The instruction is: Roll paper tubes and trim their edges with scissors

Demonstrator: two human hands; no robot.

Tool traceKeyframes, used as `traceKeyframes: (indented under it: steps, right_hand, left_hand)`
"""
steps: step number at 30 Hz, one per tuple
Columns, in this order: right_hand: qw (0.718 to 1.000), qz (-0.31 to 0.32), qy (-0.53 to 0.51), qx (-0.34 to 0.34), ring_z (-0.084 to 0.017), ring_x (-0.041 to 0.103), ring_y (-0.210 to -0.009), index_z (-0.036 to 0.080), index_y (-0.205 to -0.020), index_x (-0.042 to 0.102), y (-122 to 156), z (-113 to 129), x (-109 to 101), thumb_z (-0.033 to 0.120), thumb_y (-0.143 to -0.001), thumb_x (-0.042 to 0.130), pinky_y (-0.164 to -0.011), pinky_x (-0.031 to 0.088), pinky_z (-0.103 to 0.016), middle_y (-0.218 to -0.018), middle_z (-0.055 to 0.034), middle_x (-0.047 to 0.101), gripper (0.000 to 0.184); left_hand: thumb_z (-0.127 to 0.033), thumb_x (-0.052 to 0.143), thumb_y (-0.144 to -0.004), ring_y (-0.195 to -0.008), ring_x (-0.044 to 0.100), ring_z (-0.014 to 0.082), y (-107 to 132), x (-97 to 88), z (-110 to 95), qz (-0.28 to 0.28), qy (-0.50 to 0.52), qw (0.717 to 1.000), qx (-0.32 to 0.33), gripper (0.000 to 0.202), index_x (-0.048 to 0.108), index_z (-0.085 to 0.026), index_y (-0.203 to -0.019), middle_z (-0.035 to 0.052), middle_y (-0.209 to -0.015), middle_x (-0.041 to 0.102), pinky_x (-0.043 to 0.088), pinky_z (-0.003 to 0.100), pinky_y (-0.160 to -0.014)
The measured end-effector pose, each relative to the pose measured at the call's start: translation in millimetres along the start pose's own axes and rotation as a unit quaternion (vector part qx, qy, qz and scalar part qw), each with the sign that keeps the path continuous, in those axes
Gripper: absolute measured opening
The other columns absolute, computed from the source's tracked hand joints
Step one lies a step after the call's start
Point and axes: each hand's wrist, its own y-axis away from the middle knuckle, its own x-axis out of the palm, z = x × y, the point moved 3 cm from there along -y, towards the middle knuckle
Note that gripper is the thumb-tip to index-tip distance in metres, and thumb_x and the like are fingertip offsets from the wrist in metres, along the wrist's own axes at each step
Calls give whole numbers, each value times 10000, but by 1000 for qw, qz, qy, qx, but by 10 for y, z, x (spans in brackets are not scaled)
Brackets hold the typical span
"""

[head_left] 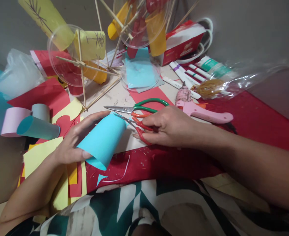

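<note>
Pale tabletop against a grey wall, strewn with cut coloured paper, with a red sheet across the near edge.

Left hand: fingers half open and stretched along the top of a blue paper tube, thumb pressed against its near side close to the open end. Loose enclosing grasp, tube tilted, wider end toward the wearer, held just above the table at centre frame.

Right hand: fingers curled down onto the handles of the red-handled scissors, palm facing down. Not possible to tell whether any finger passes through a loop. Blades slightly parted, tips pointing left and meeting the far rim of the blue paper tube.

Just behind the right hand: green-handled scissors lying flat, blades closed, tips pointing left. Beside the knuckles, to the right: pink glue gun on its side.

Further back: clear plastic lid over a blue square, markers, rubber bands in a clear bag.

Far left: three rolled paper tubes in pink, grey and teal, touching one another. Behind these: a stick-and-disc frame carrying yellow paper blades.
</note>
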Motion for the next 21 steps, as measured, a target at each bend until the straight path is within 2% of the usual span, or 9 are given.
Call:
traceKeyframes:
  steps: [6, 10, 12, 14, 17, 19, 21]
  right_hand:
    - [1000, 6, 20, -3, -94, 308, -475, 198, -551, 465, 13, -46, 45, 355, -865, 535, -542, 173, -310, -494, 44, 358, 358]
    - [1000, -2, 24, 7, -95, 296, -485, 201, -551, 414, 6, -82, 66, 396, -873, 511, -548, 176, -306, -499, 42, 342, 389]
    - [999, -17, 29, 21, -101, 295, -492, 207, -549, 368, -2, -96, 59, 398, -860, 502, -550, 189, -304, -498, 40, 328, 389]
    - [999, -27, 31, 34, -107, 293, -497, 215, -552, 340, -8, -102, 51, 395, -841, 500, -550, 201, -303, -500, 40, 320, 377]
    - [998, -37, 36, 40, -109, 266, -491, 222, -553, 324, -7, -91, 36, 410, -820, 503, -539, 206, -302, -494, 45, 294, 373]
    - [998, -37, 40, 40, -110, 261, -490, 225, -551, 318, 1, -76, 26, 443, -817, 505, -531, 212, -299, -487, 46, 292, 392]
    - [998, -34, 46, 38, -111, 282, -495, 225, -550, 317, 10, -58, 19, 464, -814, 511, -532, 222, -296, -489, 41, 316, 405]
  left_hand:
    - [-714, 762, -604, -1361, 481, 452, 14, 11, -17, -8, 3, 1000, -7, 955, 535, -361, -1462, 46, -1503, 529, 423, 592, -1131]
    - [-733, 776, -600, -1346, 502, 461, 22, -18, -8, 3, 27, 999, -28, 977, 537, -344, -1463, 82, -1499, 540, 462, 575, -1098]
    - [-771, 683, -682, -1299, 545, 451, 17, -73, 40, 14, 29, 998, -53, 925, 517, -330, -1479, 108, -1450, 584, 502, 570, -1038]
    - [-813, 556, -761, -1237, 590, 427, 5, -166, 119, 19, -7, 996, -91, 880, 521, -302, -1477, 127, -1388, 627, 525, 543, -993]
    - [-880, 378, -804, -1159, 637, 390, -14, -345, 213, 4, -75, 989, -129, 905, 592, -249, -1417, 141, -1332, 666, 534, 500, -970]
    - [-879, 295, -831, -1183, 625, 387, -12, -464, 220, -36, -137, 979, -146, 914, 634, -221, -1368, 143, -1350, 663, 507, 518, -1009]
    - [-861, 290, -851, -1205, 611, 390, 9, -561, 170, -88, -219, 958, -162, 891, 679, -196, -1297, 142, -1338, 673, 462, 551, -1056]
